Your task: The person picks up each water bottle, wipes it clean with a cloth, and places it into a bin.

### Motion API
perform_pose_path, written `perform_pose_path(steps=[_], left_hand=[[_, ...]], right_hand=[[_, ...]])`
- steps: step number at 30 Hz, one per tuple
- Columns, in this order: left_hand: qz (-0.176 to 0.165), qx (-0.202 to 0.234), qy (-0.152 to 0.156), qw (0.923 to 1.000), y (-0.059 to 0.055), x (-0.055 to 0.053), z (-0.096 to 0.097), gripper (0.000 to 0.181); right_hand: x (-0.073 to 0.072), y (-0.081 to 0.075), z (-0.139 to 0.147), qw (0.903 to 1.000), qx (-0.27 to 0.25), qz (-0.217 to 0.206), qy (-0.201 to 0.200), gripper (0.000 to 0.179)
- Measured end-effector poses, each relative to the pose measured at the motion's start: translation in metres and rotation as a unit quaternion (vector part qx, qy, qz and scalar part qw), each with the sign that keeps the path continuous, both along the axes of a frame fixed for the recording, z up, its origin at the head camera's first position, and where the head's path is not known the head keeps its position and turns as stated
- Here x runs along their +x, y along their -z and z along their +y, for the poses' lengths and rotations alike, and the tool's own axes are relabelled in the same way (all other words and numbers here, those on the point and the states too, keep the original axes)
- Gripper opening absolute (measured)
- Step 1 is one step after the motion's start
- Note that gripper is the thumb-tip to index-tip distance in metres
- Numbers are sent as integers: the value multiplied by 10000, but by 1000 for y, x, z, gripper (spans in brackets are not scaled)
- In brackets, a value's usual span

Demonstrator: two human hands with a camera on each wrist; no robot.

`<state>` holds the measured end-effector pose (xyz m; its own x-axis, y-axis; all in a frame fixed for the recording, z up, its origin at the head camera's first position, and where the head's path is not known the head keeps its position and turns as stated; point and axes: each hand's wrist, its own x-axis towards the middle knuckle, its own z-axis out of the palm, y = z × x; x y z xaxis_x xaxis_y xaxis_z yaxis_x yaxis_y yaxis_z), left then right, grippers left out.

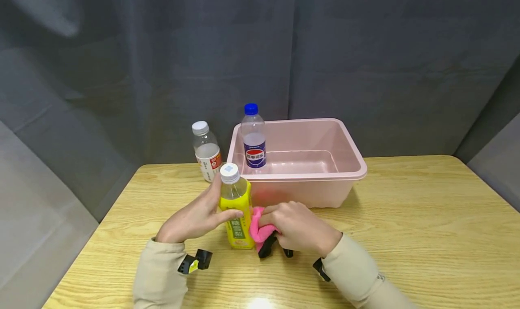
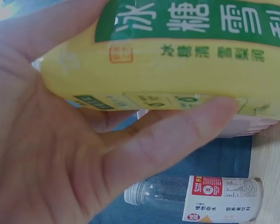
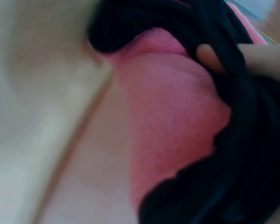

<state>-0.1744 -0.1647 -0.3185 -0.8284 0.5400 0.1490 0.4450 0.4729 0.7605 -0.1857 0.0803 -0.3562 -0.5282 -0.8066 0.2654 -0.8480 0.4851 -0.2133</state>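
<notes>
Left hand [image 1: 199, 219] is gripping the yellow bottle [image 1: 239, 199] between thumb and fingers, nearer the table's [image 1: 122, 241] left edge than right. Right hand [image 1: 299, 224] is clutching a pink-and-black cloth [image 1: 257, 228] beside it, apparently touching.

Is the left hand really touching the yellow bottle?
Touching. The left wrist view shows it: the left hand holds the yellow bottle, its fingers spread along both sides and one fingertip overlapping the label.
</notes>
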Motion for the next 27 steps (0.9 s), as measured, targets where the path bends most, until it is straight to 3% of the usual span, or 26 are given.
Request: perform_pose_path(steps=[6, 14, 20, 27], left_hand=[[-17, -22, -72, 10000, 1, 0, 0, 92], [-133, 32, -7, 9999, -1, -1, 1, 97], [-206, 83, 15, 9998, 0, -2, 1, 94], [-252, 118, 14, 9996, 1, -1, 1, 89]], right_hand=[[-2, 14, -2, 9995, 214, -205, -54, 44], [0, 0, 3, 10000, 23, -9, -84, 45], [4, -24, 9, 9951, -863, 473, -82, 46], [9, -38, 16, 9715, -2081, 1130, -67, 54]])
